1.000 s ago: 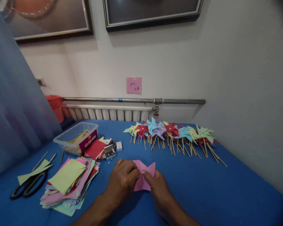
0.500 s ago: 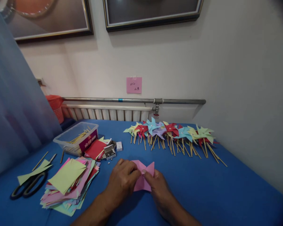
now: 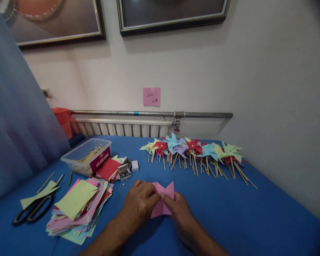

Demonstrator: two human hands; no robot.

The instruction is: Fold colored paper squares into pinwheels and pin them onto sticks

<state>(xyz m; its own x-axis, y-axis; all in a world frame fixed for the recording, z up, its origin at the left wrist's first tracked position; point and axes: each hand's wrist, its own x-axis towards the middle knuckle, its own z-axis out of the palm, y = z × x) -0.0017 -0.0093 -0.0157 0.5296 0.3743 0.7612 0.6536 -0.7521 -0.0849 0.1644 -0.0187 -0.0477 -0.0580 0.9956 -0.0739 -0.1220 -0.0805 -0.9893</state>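
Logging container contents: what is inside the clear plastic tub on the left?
The clear plastic tub holds thin yellowish wooden sticks. Its purple label hides the lower front.

Soft, even indoor light, a little dim. The hands [image 3: 160,209] throw faint shadows toward the table's [image 3: 256,220] near edge. The pipe [image 3: 152,114] casts a soft one on the wall. Wide-angle bending at the corners, dark vignetting top right. The curtain [image 3: 13,117] looks hazy.

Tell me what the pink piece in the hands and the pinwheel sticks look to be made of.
Pink folded piece: seemingly thin matte paper; it holds sharp creases and pointed flaps. Pale tan pinwheel sticks: probably wood or bamboo, thin, straight and unpainted.
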